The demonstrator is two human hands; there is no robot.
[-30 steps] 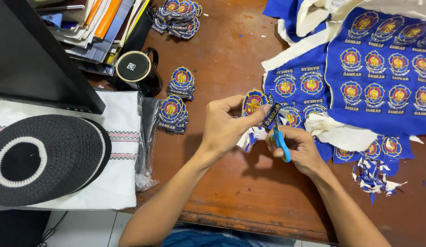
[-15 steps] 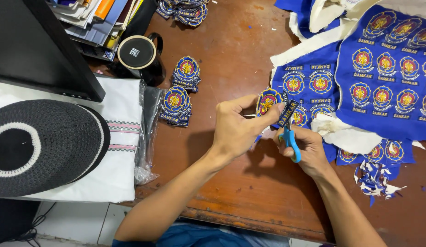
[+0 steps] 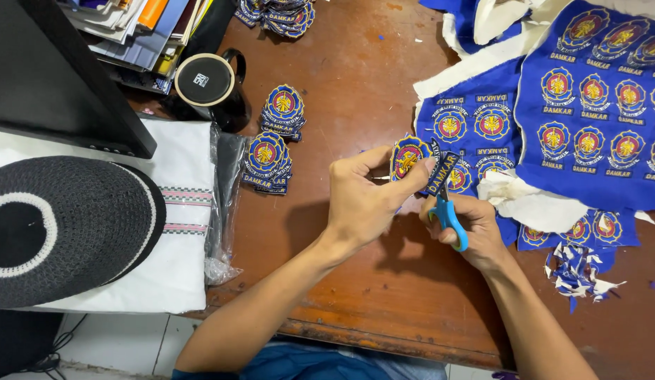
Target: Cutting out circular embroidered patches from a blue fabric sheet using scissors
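Note:
My left hand (image 3: 366, 197) pinches a blue embroidered patch (image 3: 409, 155) with a round yellow and red emblem, held just above the brown wooden table (image 3: 355, 84). My right hand (image 3: 471, 225) grips small scissors with blue handles (image 3: 448, 214). The blades point up against the patch's right edge, where a dark lettered strip hangs. A blue cloth sheet (image 3: 588, 119) covered with rows of the same emblems lies to the right of both hands.
Two stacks of cut patches (image 3: 271, 151) sit left of my hands, and another pile (image 3: 278, 14) at the top. A black mug (image 3: 211, 84), a black and white knit cap (image 3: 60, 225) on folded white cloth, a dark monitor, and blue scraps (image 3: 577, 271).
Both hands keep hold of the patch and scissors and stay together over the table. The patch has turned slightly in my left hand. The camera view has shifted a little.

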